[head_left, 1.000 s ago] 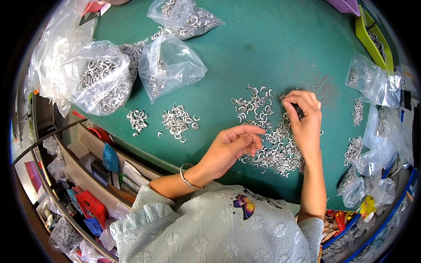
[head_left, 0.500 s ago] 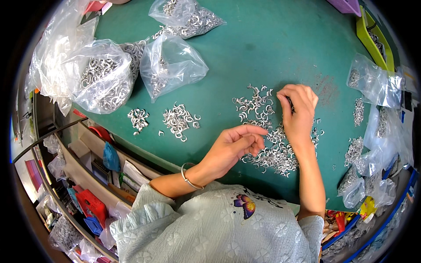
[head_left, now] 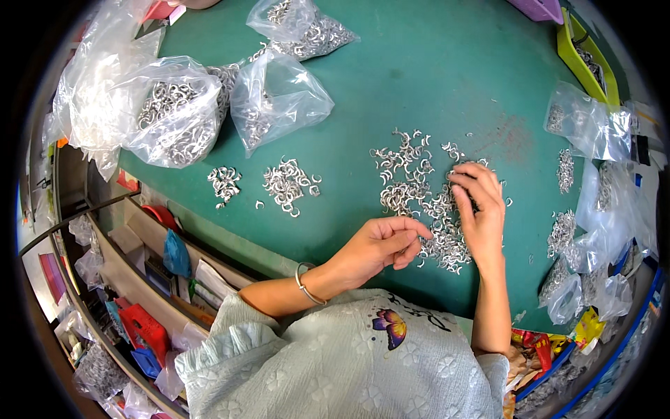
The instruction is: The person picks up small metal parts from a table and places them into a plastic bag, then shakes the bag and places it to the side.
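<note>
A loose pile of small silver C-shaped metal pieces [head_left: 426, 209] lies spread on the green table [head_left: 433, 84]. My right hand [head_left: 480, 213] rests on the pile's right side, its fingers side by side with bent tips pressing on the pieces. My left hand [head_left: 380, 248] hovers at the pile's near left edge with its thumb against its curled fingertips; what is inside them is hidden. A thin bangle [head_left: 303, 283] circles the left wrist.
Two small heaps of the same pieces [head_left: 286, 185] [head_left: 223, 183] lie left of the pile. Clear plastic bags of pieces [head_left: 174, 115] [head_left: 279, 105] [head_left: 307, 28] sit at the back left, more bags [head_left: 593, 126] at the right. A yellow-green tray [head_left: 586, 59] stands far right. Shelves with clutter [head_left: 146, 293] run below the table's left edge.
My right hand reached farther up the pile half a second ago and has now drawn back toward me. The left hand has barely moved.
</note>
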`<act>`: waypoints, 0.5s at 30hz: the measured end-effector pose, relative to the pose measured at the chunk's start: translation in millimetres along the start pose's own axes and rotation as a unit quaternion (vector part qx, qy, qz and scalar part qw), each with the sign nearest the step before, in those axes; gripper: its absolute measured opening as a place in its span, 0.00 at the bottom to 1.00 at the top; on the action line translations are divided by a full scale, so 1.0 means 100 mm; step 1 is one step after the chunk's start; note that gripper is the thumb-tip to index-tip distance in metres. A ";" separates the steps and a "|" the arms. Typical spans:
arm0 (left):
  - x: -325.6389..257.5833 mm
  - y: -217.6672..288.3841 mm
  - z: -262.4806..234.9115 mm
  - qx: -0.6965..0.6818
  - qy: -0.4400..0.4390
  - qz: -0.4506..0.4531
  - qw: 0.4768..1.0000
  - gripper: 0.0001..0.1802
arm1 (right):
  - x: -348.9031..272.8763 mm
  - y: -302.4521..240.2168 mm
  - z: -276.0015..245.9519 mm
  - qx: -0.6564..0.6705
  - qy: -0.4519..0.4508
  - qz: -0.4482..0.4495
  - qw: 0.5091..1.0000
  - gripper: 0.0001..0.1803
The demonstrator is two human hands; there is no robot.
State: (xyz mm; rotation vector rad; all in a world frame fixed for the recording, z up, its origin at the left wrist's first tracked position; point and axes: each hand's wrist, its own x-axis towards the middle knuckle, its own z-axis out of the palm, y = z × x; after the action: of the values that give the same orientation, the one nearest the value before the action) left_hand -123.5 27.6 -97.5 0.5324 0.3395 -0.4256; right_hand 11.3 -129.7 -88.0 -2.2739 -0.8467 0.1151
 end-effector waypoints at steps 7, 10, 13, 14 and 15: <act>-0.06 -0.02 0.05 0.006 0.010 0.021 1.000 0.13 | -0.03 -0.04 0.05 -0.015 0.073 0.004 0.997 0.07; -0.07 -0.06 0.04 -0.002 0.011 0.022 1.000 0.13 | -0.01 -0.16 0.15 -0.036 0.021 -0.024 0.999 0.08; -0.07 -0.08 0.03 -0.004 0.010 0.022 1.000 0.13 | -0.01 -0.14 0.25 -0.051 0.027 -0.034 0.998 0.08; -0.07 -0.08 0.02 -0.004 0.010 0.022 1.000 0.12 | 0.00 -0.15 0.25 -0.052 0.034 -0.042 0.997 0.07; -0.07 -0.08 0.02 -0.001 0.013 0.025 1.000 0.13 | 0.00 -0.16 0.23 -0.060 0.035 -0.037 0.997 0.07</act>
State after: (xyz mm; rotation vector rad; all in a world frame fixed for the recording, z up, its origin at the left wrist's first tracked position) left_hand -133.3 22.4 -96.1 0.5442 0.3511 -0.3707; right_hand -4.9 -107.7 -95.1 -2.3400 -0.9223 -0.0511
